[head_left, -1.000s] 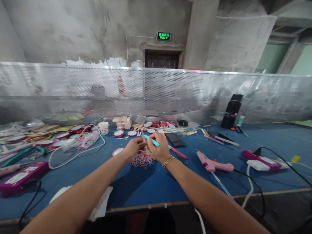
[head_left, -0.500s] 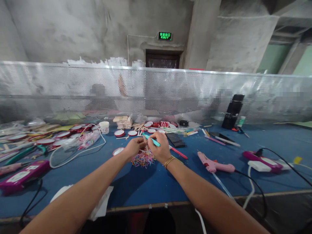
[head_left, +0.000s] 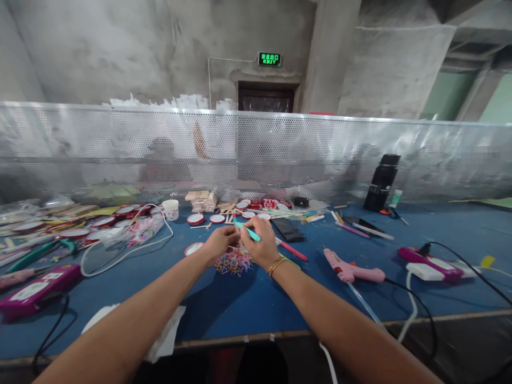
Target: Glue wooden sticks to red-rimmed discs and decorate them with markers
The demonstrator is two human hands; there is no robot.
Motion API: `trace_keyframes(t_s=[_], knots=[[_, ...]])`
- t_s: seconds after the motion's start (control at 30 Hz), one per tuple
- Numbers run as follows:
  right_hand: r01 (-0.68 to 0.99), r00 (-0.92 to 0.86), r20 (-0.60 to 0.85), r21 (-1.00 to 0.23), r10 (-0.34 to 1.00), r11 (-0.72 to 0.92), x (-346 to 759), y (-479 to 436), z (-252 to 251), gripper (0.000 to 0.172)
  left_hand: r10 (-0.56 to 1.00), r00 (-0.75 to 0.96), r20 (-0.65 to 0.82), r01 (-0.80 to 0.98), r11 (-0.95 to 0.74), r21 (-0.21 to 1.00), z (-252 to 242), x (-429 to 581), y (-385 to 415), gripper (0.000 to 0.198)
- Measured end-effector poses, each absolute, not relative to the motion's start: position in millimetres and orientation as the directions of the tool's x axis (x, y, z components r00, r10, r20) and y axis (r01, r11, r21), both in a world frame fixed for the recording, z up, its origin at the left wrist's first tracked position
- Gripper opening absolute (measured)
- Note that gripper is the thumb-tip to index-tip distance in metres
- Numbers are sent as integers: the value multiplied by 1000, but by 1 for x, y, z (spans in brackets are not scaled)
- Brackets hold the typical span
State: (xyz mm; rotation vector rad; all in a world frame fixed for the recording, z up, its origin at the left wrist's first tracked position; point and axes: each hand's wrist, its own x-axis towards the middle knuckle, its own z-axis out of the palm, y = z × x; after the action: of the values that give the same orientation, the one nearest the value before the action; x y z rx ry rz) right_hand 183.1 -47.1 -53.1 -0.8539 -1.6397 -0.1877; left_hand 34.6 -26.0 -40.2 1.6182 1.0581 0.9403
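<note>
My right hand (head_left: pixel 260 242) is closed around a turquoise marker pen (head_left: pixel 253 233), tilted with its tip end toward the left hand. Close beside it, my left hand (head_left: pixel 219 242) pinches a small wooden craft stick (head_left: pixel 241 244), mostly covered by fingers. The two hands almost meet, and the exact contact of pen and stick is hidden. Beneath them lies a heap of colourful small rubber-band-like pieces (head_left: pixel 234 262). A round white disc with a red rim (head_left: pixel 194 248) rests left of the heap, partly behind my left hand. A red-pink marker (head_left: pixel 293 249) lies right of my right wrist.
To the right are a pink glue gun (head_left: pixel 352 269), a purple power strip (head_left: pixel 434 265) and a black bottle (head_left: pixel 382 183). A paper cup (head_left: pixel 171 210), wooden sticks and red-rimmed discs line the back. Another purple power strip (head_left: pixel 42 290) and a white cable (head_left: pixel 132 256) are left.
The turquoise pen and my right hand have shifted very slightly left and down. My left hand stays almost where it was, and both grips are unchanged.
</note>
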Motion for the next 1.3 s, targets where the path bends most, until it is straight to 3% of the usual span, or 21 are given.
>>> trace_keyframes(t_s=[1.3], knots=[[620, 6, 907, -334, 422, 710, 185, -47, -50, 7, 936, 336, 103, 225, -186, 956, -42, 35, -24, 40]])
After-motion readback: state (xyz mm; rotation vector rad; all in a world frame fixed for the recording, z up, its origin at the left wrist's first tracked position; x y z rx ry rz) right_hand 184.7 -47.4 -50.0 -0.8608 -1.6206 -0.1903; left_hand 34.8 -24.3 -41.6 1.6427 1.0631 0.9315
